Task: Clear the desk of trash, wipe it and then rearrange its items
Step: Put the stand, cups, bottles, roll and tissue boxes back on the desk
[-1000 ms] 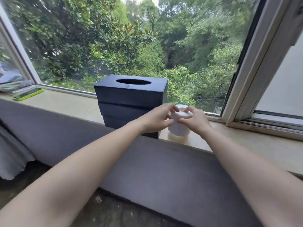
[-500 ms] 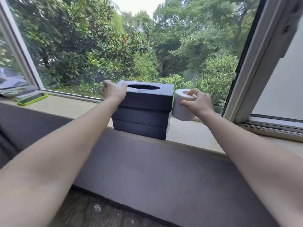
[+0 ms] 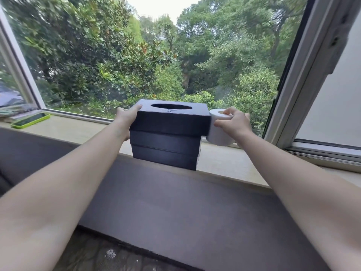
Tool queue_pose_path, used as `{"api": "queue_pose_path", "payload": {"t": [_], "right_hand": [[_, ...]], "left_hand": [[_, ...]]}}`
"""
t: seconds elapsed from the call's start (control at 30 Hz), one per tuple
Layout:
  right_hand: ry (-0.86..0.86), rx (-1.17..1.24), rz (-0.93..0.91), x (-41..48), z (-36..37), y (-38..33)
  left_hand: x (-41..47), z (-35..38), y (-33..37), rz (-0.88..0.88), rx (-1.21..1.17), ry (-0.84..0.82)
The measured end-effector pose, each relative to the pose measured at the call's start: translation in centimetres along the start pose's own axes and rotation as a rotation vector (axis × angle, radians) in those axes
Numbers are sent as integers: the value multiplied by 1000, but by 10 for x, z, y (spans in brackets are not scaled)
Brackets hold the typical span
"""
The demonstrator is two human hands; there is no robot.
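Tissue box [image 3: 170,132] is sitting on the windowsill [image 3: 224,161], left hand [image 3: 126,118] gripping its end; right hand [image 3: 233,124] is pinching the paper roll [image 3: 216,137] just beside it. Rearranging seems underway, not finished.

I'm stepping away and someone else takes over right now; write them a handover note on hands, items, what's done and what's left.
Left hand grips the left end of the black tissue box, atop dark boxes on the windowsill.
Right hand grips the white paper roll beside the box's right end.
Done: both items are at the sill.
Left: place, release; trash and wiping not judgeable from this view.
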State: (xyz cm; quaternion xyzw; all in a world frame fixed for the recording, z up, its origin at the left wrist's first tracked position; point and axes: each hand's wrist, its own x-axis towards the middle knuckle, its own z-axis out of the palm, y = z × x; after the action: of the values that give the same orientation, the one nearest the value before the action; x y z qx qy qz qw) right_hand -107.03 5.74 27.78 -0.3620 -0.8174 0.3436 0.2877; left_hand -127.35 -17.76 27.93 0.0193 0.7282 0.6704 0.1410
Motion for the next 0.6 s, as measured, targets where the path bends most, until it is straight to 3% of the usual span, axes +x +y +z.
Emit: {"api": "queue_pose_path", "payload": {"t": [0.2, 0.43, 0.6], "right_hand": [[20, 11, 33, 2, -5, 1], [49, 54, 25, 4, -19, 7], [84, 56, 36, 2, -32, 20]], "left_hand": [[-5, 4, 3, -20, -132, -4], [-17, 13, 11, -171, -65, -220], [-24, 30, 11, -139, -120, -257]]}}
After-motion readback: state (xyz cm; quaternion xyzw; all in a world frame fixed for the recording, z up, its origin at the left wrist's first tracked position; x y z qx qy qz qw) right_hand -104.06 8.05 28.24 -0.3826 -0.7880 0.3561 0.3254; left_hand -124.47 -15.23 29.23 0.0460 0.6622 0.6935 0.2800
